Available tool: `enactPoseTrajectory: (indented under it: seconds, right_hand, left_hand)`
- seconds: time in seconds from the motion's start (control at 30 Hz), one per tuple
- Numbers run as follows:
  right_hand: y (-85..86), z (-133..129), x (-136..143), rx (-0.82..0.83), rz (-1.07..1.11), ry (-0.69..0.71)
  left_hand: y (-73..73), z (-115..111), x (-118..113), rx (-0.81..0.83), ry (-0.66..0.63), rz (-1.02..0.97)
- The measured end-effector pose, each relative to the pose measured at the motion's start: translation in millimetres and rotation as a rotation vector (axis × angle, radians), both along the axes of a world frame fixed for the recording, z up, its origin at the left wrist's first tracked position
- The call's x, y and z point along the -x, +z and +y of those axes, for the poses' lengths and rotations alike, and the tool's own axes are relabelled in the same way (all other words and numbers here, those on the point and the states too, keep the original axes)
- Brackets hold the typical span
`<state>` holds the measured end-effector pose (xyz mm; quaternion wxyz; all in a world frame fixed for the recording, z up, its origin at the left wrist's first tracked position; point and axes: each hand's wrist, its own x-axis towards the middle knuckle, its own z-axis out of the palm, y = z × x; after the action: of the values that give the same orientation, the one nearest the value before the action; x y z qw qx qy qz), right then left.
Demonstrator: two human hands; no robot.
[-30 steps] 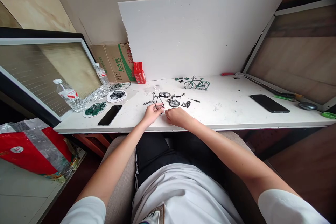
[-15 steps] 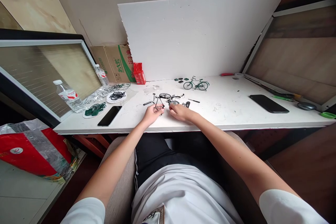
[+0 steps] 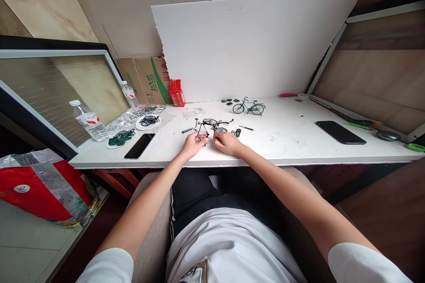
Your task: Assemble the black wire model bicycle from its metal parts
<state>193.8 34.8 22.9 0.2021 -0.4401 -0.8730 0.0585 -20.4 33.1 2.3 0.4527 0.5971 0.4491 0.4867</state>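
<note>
My left hand point(image 3: 194, 145) holds a small black bicycle frame point(image 3: 198, 128) near the front edge of the white table point(image 3: 282, 141). Just right of it, my right hand point(image 3: 227, 143) is closed, its fingertips pressed together; what they hold, if anything, is too small to make out. Behind both hands lie black model parts, among them a wheel point(image 3: 210, 121), a thin rod point(image 3: 246, 128) and a short bar point(image 3: 187, 131). A finished-looking green model bicycle point(image 3: 249, 107) stands upright further back, with small green and black pieces point(image 3: 229, 101) beside it.
On the left are a phone point(image 3: 140, 146), round plates of green parts point(image 3: 121, 138) and black parts point(image 3: 149, 121), two water bottles point(image 3: 89, 120) and a small red box point(image 3: 177, 93). A second phone point(image 3: 341, 132) and a mouse-like dark object point(image 3: 388, 135) lie right.
The whole view has shifted slightly. My right hand's fingers have moved a little closer to my left hand; my left hand still holds the black frame.
</note>
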Motion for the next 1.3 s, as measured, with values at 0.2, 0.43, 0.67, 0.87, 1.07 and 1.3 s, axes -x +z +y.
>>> enactPoseTrajectory:
  seconds: [0.2, 0.43, 0.67, 0.87, 1.07, 1.3]
  right_hand:
    - [-4.8, 3, -2, -0.015, 0.139, 0.042]
    - [-5.4, 7, -2, -0.053, 0.236, 0.104]
    - [-5.7, 7, -3, -0.055, 0.241, 0.099]
    - [-2.8, 5, -3, -0.032, 0.299, 0.086]
    - [-3.9, 10, -6, 0.063, 0.495, 0.091]
    - [-5.8, 9, 0, 0.224, 0.729, 0.094]
  left_hand:
    - [-0.5, 1, -1, 0.007, 0.005, -0.005]
    - [-1.8, 2, 0, -0.009, 0.001, 0.026]
    - [-1.9, 1, 0, -0.029, -0.009, 0.041]
    - [-4.4, 3, 1, -0.044, -0.021, 0.069]
    - [-5.2, 3, 2, -0.064, -0.045, 0.056]
    - [-1.3, 0, 1, -0.034, -0.045, -0.033]
